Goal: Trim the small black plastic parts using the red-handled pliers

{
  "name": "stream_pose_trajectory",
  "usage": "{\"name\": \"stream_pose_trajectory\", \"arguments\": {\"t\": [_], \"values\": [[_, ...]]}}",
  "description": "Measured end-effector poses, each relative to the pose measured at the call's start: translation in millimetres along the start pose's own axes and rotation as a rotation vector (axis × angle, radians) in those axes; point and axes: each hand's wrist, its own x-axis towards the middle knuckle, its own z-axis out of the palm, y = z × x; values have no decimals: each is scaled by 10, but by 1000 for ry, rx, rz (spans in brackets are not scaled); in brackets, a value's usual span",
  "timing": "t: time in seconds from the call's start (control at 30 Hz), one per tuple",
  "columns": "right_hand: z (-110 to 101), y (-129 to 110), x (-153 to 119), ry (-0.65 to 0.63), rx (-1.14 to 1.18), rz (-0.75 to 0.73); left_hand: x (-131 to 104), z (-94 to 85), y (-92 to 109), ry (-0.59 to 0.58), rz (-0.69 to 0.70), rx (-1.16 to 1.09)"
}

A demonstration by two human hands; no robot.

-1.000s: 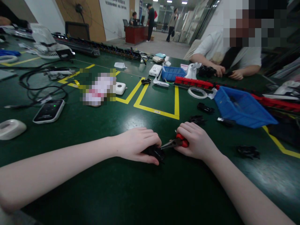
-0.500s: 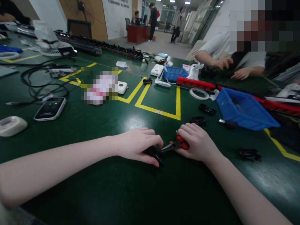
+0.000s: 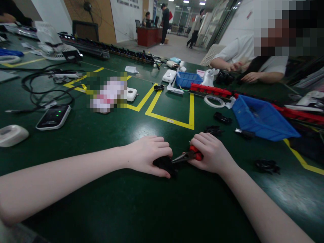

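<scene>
My left hand (image 3: 150, 155) is closed around a small black part (image 3: 165, 164), its thumb below and fingers above. The part's exact kind does not show against the dark tabletop. In my right hand (image 3: 211, 152) are red-handled needle-nose pliers (image 3: 184, 156), gripped by the handles. Their metal tips point left and meet the black part, or lie right at its edge. Just beyond my right hand lies a similar black part (image 3: 213, 130), with another black piece (image 3: 222, 117) behind it.
At the right stand a blue bin (image 3: 263, 118) and a black part (image 3: 267, 166). Yellow tape (image 3: 169, 120) marks the green table. A white-edged device (image 3: 53, 117) and black cables (image 3: 30, 84) lie left. Across the table, a person's hands (image 3: 249, 77) work near a red strip (image 3: 210, 89).
My left fingers have shifted slightly on the black part, which has turned a little. The pliers stay at its edge. Across the table, the co-worker's hands have moved left.
</scene>
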Motion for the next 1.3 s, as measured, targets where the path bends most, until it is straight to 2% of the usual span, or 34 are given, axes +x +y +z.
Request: {"name": "stream_pose_trajectory", "arguments": {"t": [0.17, 0.43, 0.7, 1.3], "values": [[7, 5, 1, -8, -3, -7, 9, 28, -6, -25, -64, 24], [3, 4, -3, -17, 2, -3, 6, 10, -31, -28, -2, 20], [17, 13, -3, -15, 14, -1, 8, -13, -43, -43, -3, -59], [-1, 9, -5, -22, 17, 5, 4, 6, -49, -38, -34, -73]]}}
